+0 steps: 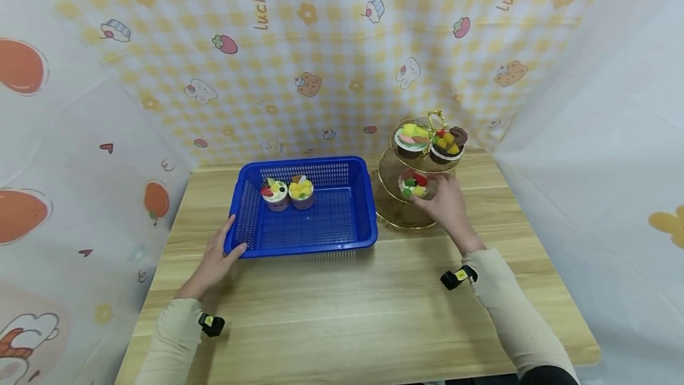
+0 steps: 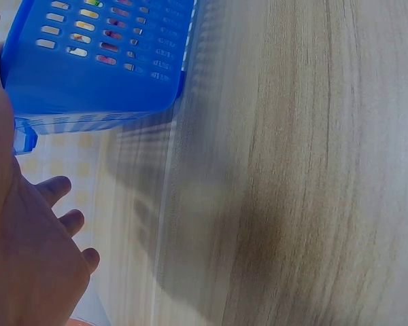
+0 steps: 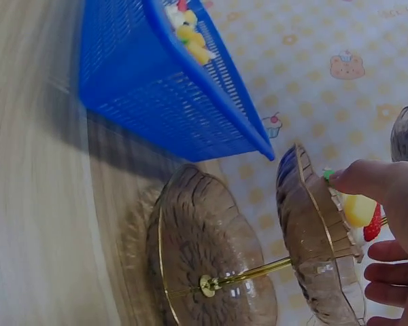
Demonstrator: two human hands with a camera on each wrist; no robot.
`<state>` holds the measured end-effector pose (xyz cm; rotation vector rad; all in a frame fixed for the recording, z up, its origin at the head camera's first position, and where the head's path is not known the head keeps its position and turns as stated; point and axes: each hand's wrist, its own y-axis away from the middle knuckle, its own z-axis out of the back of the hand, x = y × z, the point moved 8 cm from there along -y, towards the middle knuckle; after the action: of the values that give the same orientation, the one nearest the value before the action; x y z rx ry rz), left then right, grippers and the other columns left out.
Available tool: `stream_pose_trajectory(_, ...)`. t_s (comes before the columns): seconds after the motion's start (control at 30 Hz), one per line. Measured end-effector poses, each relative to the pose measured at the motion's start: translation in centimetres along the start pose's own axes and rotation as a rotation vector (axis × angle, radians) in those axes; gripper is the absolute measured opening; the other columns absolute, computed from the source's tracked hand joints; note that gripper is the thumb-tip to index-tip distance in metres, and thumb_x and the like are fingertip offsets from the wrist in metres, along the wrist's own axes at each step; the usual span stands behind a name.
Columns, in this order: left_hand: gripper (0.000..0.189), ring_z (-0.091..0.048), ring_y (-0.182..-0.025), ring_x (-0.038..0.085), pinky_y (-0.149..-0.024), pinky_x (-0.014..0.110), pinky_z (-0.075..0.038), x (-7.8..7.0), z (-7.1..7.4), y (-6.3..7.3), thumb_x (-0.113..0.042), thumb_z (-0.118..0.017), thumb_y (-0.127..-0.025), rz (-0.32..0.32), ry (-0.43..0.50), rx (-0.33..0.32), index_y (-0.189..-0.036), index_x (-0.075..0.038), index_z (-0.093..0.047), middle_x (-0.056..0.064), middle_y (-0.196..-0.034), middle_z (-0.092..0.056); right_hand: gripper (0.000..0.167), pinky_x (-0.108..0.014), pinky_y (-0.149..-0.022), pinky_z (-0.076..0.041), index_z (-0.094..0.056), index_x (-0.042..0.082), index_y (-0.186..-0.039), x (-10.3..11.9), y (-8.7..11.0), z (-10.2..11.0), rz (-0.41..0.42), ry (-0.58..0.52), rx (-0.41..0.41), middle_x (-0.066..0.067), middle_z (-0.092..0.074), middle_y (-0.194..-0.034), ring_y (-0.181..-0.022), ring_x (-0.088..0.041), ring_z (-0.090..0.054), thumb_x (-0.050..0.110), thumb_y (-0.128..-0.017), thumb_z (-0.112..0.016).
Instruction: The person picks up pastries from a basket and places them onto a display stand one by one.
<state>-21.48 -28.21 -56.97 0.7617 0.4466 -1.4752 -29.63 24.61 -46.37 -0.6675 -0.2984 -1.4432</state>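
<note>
My right hand (image 1: 447, 204) reaches into the middle tier of a three-tier clear cake stand (image 1: 404, 218) with gold rims. Its thumb and fingers hold a fruit-topped dessert cup (image 1: 414, 184) there; red, green and yellow pieces show on top. In the right wrist view, the thumb touches the topping's edge, and the hand hides part of the cup. My left hand (image 1: 216, 257) rests at the near left corner of a blue plastic basket (image 1: 307, 249), thumb on the near rim. Several of its fingers (image 2: 71, 221) stand extended apart from the basket in the left wrist view.
Two fruit-topped dessert cups, one with berries (image 1: 275, 195) and one with yellow pieces (image 1: 301, 193), sit in the basket's left half. On the stand's top tier are two more cups (image 1: 411, 138). A patterned cloth (image 1: 331, 76) hangs behind the wooden table (image 1: 342, 319).
</note>
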Motion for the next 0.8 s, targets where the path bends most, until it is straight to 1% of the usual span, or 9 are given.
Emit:
stream_pose_trajectory(0.1, 0.081, -0.005, -0.147, 0.058, -0.106, 0.083, -0.012, -0.1, 0.0, 0.0, -0.045, -0.05, -0.101, -0.006, 0.002, -0.003, -0.159, -0.037, 0.007, 0.027, -0.164, -0.005, 0.067, -0.062, -0.098, -0.042, -0.059, -0.003, -0.124, -0.3, 0.0, -0.2, -0.001, 0.021, -0.004, -0.028, -0.053, -0.133, -0.123, -0.049, -0.046, 0.036, -0.075, -0.083)
stream_pose_trajectory(0.27, 0.08, -0.006, -0.146, 0.058, -0.106, 0.083, -0.012, -0.3, 0.0, 0.1, -0.043, -0.05, -0.101, -0.021, 0.003, -0.011, -0.159, -0.034, 0.005, 0.027, -0.164, -0.007, 0.069, -0.061, -0.1, -0.041, -0.059, -0.005, -0.127, -0.5, -0.1, -0.4, -0.002, 0.023, 0.002, -0.028, -0.05, -0.137, -0.126, -0.049, -0.043, 0.035, -0.076, -0.083)
stream_pose_trajectory(0.4, 0.08, -0.007, -0.146, 0.058, -0.105, 0.083, -0.013, -0.3, 0.0, 0.2, -0.043, -0.05, -0.101, -0.018, 0.001, -0.011, -0.159, -0.035, 0.005, 0.028, -0.164, -0.007, 0.07, -0.061, -0.102, -0.04, -0.06, -0.004, -0.128, -0.3, -0.4, -0.4, 0.043, 0.039, -0.009, -0.027, -0.052, -0.136, -0.127, -0.048, -0.044, 0.036, -0.075, -0.083)
stream_pose_trajectory(0.53, 0.081, -0.007, -0.146, 0.058, -0.105, 0.083, -0.013, -0.2, -0.1, 0.2, -0.044, -0.05, -0.101, -0.013, 0.001, -0.007, -0.159, -0.035, 0.006, 0.028, -0.163, -0.007, 0.069, -0.06, -0.103, -0.041, -0.063, -0.004, -0.126, -0.1, -0.7, -0.7, 0.087, 0.05, -0.024, -0.026, -0.056, -0.133, -0.126, -0.046, -0.047, 0.034, -0.073, -0.085)
stream_pose_trajectory(0.63, 0.081, -0.007, -0.146, 0.059, -0.104, 0.084, -0.013, -0.2, -0.2, 0.1, -0.045, -0.049, -0.101, -0.015, -0.001, -0.007, -0.159, -0.035, 0.007, 0.029, -0.163, -0.007, 0.065, -0.06, -0.1, -0.043, -0.065, -0.003, -0.123, -0.3, -0.8, -1.0, 0.074, 0.032, -0.043, -0.026, -0.058, -0.13, -0.124, -0.045, -0.049, 0.034, -0.073, -0.084)
stream_pose_trajectory(0.7, 0.081, -0.007, -0.146, 0.059, -0.104, 0.084, -0.013, -0.1, -0.2, 0.1, -0.046, -0.049, -0.101, -0.012, 0.0, -0.006, -0.159, -0.037, 0.007, 0.028, -0.164, -0.007, 0.062, -0.061, -0.095, -0.045, -0.066, -0.001, -0.121, -0.4, -0.9, -1.1, 0.05, 0.021, -0.066, -0.026, -0.058, -0.13, -0.123, -0.045, -0.049, 0.035, -0.073, -0.083)
stream_pose_trajectory(0.77, 0.08, -0.006, -0.146, 0.059, -0.104, 0.084, -0.013, -0.1, -0.2, 0.1, -0.047, -0.049, -0.101, -0.009, 0.001, -0.007, -0.158, -0.038, 0.007, 0.028, -0.164, -0.006, 0.061, -0.061, -0.096, -0.045, -0.066, 0.002, -0.122, -0.4, -1.0, -1.3, 0.035, -0.007, -0.098, -0.026, -0.056, -0.132, -0.124, -0.045, -0.048, 0.035, -0.073, -0.083)
stream_pose_trajectory(0.8, 0.08, -0.006, -0.146, 0.059, -0.104, 0.084, -0.012, -0.1, -0.1, 0.1, -0.047, -0.049, -0.101, -0.008, 0.001, -0.007, -0.158, -0.038, 0.007, 0.028, -0.164, -0.006, 0.061, -0.06, -0.099, -0.043, -0.067, 0.002, -0.122, -0.2, -1.1, -1.3, 0.034, -0.02, -0.117, -0.026, -0.055, -0.133, -0.125, -0.045, -0.047, 0.034, -0.072, -0.083)
